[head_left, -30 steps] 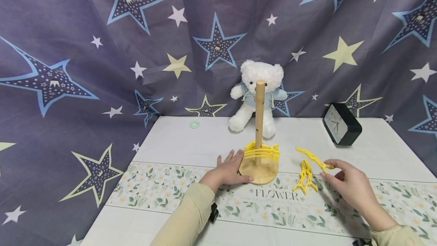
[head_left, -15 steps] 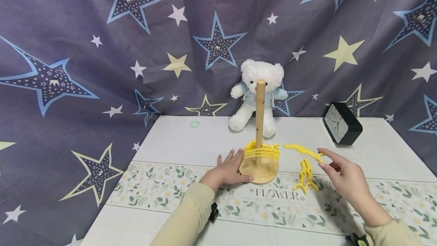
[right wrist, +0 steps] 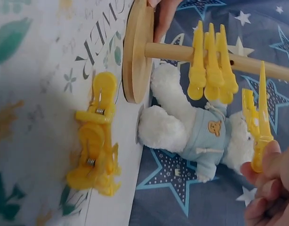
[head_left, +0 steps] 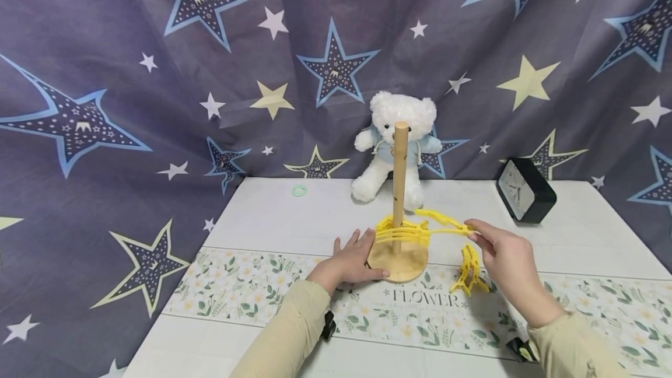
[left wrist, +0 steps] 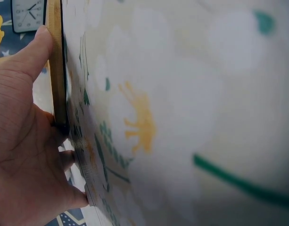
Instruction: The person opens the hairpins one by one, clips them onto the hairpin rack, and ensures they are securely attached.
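Observation:
My left hand lies spread at the left of a round wooden base, its thumb resting on the edge. An upright wooden post rises from this base, and 3 yellow banana hair clips sit round it, stacked low. Between thumb and fingertips my right hand pinches another yellow banana hair clip at its sprung end. Its two arms stand apart, pointing left, their tips close to the stack's right side. Below that hand, 2 more banana hair clips lie on the table, springs visible in the right wrist view.
Behind the post a white teddy bear leans on the star-patterned curtain. A black clock stands at the back right, and a pale green ring lies at the back left of the table.
My right hand has moved left and a little up with its banana hair clip, bringing it to the post. The clip's arms have spread apart. My left hand has stayed put.

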The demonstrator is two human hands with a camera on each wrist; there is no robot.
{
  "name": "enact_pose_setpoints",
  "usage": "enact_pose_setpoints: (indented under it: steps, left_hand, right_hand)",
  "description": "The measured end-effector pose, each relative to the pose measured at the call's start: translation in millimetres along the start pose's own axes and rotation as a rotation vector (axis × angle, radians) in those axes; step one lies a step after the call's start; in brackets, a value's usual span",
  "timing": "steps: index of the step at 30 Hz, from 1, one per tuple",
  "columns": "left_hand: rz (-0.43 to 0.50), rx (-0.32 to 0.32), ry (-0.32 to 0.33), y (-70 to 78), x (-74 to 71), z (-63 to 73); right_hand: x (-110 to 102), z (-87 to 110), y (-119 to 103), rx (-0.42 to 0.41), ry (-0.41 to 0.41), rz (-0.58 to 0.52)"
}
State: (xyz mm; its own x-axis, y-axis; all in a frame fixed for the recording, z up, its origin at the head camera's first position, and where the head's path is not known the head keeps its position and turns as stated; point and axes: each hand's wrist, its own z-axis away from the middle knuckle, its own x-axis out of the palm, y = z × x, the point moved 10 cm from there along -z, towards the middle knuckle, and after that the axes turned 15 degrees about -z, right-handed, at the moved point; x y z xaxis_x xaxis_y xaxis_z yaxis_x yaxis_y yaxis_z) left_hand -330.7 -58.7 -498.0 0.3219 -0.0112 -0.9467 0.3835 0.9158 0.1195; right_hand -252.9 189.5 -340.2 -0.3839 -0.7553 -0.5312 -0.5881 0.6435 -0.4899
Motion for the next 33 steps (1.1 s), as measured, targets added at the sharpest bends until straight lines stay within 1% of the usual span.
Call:
enact_pose_setpoints:
  steps: [5, 8, 12, 16, 22, 25, 27, 30, 33]
  left_hand:
    - [0.005, 0.001, -0.004, -0.7, 1.7, -0.5]
    - [0.012, 0.0, -0.001, -3.8, 8.2, -5.6]
    - [0.009, -0.001, 0.008, -4.7, 10.6, -8.5]
    - [-0.013, -0.002, 0.013, -3.8, 7.9, -6.5]
    - [-0.026, 0.004, 0.01, 0.9, 0.1, 0.7]
    - [-0.025, 0.007, 0.013, 3.0, -4.2, 4.6]
    - [-0.024, 0.004, 0.012, 3.3, -5.7, 6.1]
    - [-0.018, 0.003, 0.017, 3.6, -7.7, 7.3]
    - [-0.018, 0.005, 0.014, 3.9, -7.1, 6.9]
  right_hand:
    - [20, -10.0, -10, -0.05, -0.027, 0.021]
    - [31, -14.7, -14, -0.067, -0.039, 0.022]
    - [43, -19.9, -20, -0.092, -0.048, 0.017]
    - [53, -24.4, -27, -0.114, -0.053, 0.022]
    - [64, -28.2, -32, -0.132, -0.082, 0.021]
    - [68, -27.8, -31, -0.123, -0.115, -0.004]
    - [71, -27.0, -28, -0.103, -0.144, -0.019]
    - [73, -24.6, -22, -0.048, -0.19, -0.042]
    - [68, -21.1, -17, -0.001, -0.199, -0.056]
